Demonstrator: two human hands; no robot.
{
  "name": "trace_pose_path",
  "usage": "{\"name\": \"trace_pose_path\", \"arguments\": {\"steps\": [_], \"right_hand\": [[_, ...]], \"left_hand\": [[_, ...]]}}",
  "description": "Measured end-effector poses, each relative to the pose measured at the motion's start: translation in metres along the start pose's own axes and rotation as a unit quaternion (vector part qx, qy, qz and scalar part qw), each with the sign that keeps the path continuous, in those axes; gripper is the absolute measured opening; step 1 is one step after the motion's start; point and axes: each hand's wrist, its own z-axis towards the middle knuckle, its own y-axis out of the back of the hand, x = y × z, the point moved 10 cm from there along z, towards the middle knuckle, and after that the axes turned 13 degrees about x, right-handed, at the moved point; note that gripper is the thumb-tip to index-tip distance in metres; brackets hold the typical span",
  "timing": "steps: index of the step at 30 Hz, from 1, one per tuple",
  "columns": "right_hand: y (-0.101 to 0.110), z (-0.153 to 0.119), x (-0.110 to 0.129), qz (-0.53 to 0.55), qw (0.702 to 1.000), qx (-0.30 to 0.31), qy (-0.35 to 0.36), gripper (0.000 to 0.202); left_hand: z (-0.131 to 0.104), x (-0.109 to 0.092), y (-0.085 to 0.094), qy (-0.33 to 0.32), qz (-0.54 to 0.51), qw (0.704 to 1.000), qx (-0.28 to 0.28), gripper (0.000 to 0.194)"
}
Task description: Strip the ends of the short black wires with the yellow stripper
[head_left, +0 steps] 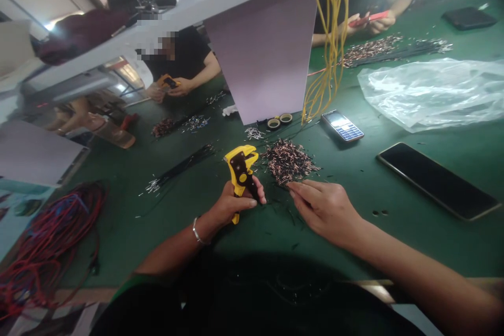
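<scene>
My left hand (pixel 232 200) is wrapped round the handles of a yellow and black wire stripper (pixel 241 170), its jaws pointing up and away from me. With fingertips pinched together, my right hand (pixel 321 205) is at the near edge of a pile of short black wire pieces with copper ends (pixel 290 161). Whatever lies between those fingertips is too small to make out. Left of the stripper lies a bundle of longer black wires (pixel 183 165) with pale ends. A few dark scraps are scattered on the green table (pixel 334 268) between my hands.
To the right are a keypad phone (pixel 342 126), a smartphone (pixel 437 181) and a clear plastic bag (pixel 437 92). Yellow wires (pixel 328 37) hang beside a pale panel (pixel 263 47). Red cables (pixel 59 231) are heaped at left. Across the table, other people's hands (pixel 179 86) hold tools.
</scene>
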Motion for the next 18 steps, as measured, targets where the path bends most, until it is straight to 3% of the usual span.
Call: {"name": "trace_pose_path", "arguments": {"steps": [7, 18], "right_hand": [[-0.005, -0.001, 0.014, -0.012, 0.999, 0.016, 0.031, 0.030], [-0.010, -0.002, 0.013, 0.011, 0.999, 0.023, 0.026, 0.027]], "left_hand": [[-0.001, 0.005, 0.001, -0.001, 0.044, 0.999, 0.012, 0.036], [-0.001, 0.005, 0.002, -0.007, 0.089, 0.996, 0.015, 0.029]]}}
